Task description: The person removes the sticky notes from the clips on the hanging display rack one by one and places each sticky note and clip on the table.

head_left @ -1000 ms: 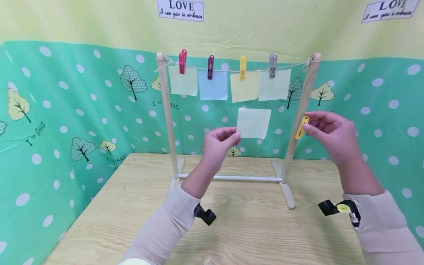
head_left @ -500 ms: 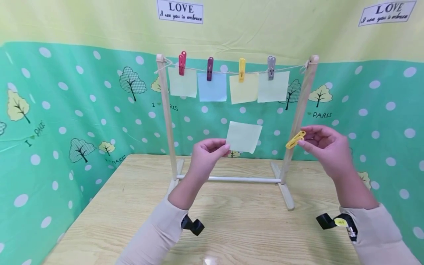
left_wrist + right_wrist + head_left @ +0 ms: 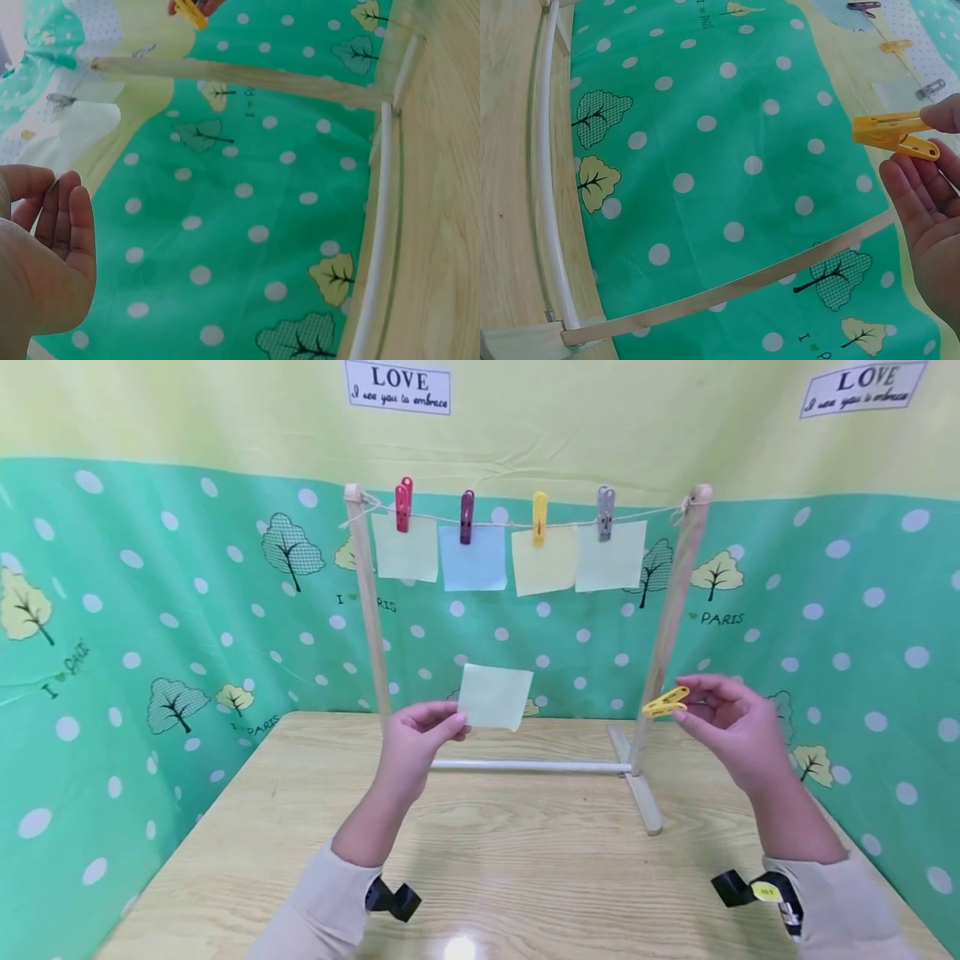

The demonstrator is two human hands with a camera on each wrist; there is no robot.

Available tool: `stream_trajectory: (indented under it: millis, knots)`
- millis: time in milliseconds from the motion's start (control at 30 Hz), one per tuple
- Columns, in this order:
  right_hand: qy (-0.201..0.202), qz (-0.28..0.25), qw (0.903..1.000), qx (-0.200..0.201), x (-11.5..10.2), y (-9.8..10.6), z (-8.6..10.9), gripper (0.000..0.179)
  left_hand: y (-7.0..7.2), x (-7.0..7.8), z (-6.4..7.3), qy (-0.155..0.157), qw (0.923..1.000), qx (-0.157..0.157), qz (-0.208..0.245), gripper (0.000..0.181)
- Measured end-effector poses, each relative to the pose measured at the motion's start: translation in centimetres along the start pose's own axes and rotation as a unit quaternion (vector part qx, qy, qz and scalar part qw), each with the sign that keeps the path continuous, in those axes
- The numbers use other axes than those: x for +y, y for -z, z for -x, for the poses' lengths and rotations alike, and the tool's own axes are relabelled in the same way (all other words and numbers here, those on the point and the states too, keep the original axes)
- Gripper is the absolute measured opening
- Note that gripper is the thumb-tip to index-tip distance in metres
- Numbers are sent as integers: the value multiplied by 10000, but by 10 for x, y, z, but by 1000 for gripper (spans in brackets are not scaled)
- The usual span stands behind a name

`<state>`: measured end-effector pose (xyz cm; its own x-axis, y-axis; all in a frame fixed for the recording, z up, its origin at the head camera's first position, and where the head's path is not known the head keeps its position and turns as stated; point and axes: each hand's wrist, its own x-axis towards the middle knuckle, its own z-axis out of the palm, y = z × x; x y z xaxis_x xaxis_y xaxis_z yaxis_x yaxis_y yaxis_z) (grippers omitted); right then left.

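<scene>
Left hand (image 3: 423, 735) pinches pale paper (image 3: 495, 697) by its left edge, right hand (image 3: 733, 727) a yellow clip (image 3: 664, 702); a loosened pinch could drop either.

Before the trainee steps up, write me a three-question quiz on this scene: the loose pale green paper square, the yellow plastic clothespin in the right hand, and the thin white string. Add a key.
1. True or false: the left hand holds a pale green paper square below the thin white string, apart from it.
2. Multiple choice: how many paper squares hang from the string? A) three B) four C) five
3. Fill the gap: the right hand holds a yellow plastic clothespin; its colour match on the string sits between the grey plastic clothespin and the ____ clothespin.

Key: 1. true; 2. B; 3. dark purple
</scene>
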<state>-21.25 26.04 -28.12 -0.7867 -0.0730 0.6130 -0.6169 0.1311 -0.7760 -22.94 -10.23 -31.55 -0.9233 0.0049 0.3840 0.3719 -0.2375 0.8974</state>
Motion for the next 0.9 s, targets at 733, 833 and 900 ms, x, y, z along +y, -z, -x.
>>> stream_trajectory:
  millis: [733, 833, 900]
  knots:
    - [-293, 726, 9969, 5, 22, 15, 26, 37, 82, -3, 29, 415, 9943, 978, 81, 16]
    - [-353, 608, 9975, 16, 26, 18, 30, 35, 94, -2, 31, 433, 9947, 921, 130, 16]
    - [-413, 529, 9977, 11, 29, 20, 32, 34, 102, -2, 33, 488, 9943, 940, 121, 16]
